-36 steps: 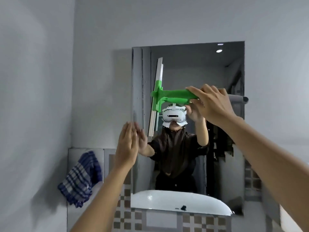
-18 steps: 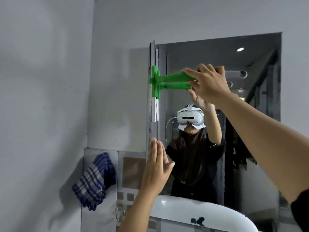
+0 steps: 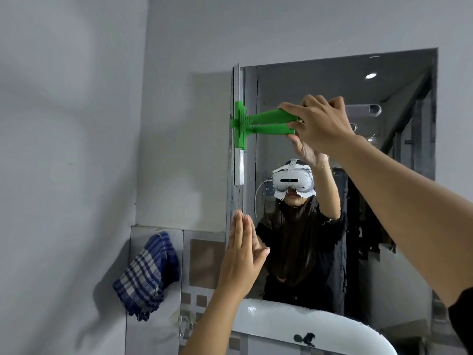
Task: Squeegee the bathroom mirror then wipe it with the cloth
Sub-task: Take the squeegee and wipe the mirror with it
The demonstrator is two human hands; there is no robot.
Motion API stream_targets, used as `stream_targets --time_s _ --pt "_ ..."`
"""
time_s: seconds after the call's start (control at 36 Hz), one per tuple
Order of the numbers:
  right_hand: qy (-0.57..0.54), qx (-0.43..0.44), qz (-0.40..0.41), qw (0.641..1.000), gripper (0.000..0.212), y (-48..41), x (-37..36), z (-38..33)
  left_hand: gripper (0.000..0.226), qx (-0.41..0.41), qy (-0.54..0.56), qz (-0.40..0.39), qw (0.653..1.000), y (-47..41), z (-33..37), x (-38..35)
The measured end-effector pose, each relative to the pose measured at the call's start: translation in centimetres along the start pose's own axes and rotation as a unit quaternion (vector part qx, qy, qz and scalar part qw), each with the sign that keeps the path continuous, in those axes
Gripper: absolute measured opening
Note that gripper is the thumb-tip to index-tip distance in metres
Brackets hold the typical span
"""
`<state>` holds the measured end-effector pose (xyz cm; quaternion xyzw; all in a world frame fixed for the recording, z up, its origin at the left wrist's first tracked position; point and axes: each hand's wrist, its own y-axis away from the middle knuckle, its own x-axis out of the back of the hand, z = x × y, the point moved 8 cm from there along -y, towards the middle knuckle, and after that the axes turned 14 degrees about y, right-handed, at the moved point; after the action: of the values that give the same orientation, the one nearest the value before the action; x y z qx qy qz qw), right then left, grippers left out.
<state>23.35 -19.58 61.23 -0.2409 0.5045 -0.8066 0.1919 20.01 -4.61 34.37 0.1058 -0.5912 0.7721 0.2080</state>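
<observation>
A frameless mirror (image 3: 399, 226) hangs on the grey wall. My right hand (image 3: 321, 124) grips the handle of a green squeegee (image 3: 258, 121), whose pale blade stands upright against the mirror's upper left edge. Flat against the mirror's lower left edge rests my left hand (image 3: 242, 254), fingers together and straight, holding nothing. A blue and white checked cloth (image 3: 148, 275) hangs on the tiled wall to the lower left, apart from both hands. Water drops dot the glass.
A grey side wall (image 3: 64, 162) closes in on the left. Brown and white patterned tiles (image 3: 204, 254) run below the mirror. A white basin (image 3: 294, 324) appears at the mirror's lower part as a reflection. A small metal hook sits under the cloth.
The squeegee has travelled left across the glass to the mirror's left edge, and its blade has turned upright. My left hand has shifted onto the mirror's lower left edge. The view has turned left.
</observation>
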Motion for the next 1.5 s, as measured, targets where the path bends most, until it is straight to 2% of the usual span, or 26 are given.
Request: stream_targets --time_s 0.44,0.89,1.14,1.5 --pt "0.036 0.021 0.002 0.999 0.031 -0.1 1.2 -0.5 0.089 0.0 -0.008 0.002 1.0 0.0 0.1 0.1" --pt "0.024 0.018 -0.029 0.999 0.032 0.8 1.6 1.1 0.092 0.003 -0.013 -0.01 1.0 -0.1 -0.1 0.2" --pt "0.031 0.007 -0.053 0.998 0.033 2.4 2.3 3.8 0.094 0.017 -0.008 -0.01 1.0 -0.2 -0.1 0.1" --pt "0.059 -0.05 -0.101 0.992 0.041 6.9 3.8 11.7 0.096 0.031 0.037 0.012 0.999 -0.2 -0.1 0.1"
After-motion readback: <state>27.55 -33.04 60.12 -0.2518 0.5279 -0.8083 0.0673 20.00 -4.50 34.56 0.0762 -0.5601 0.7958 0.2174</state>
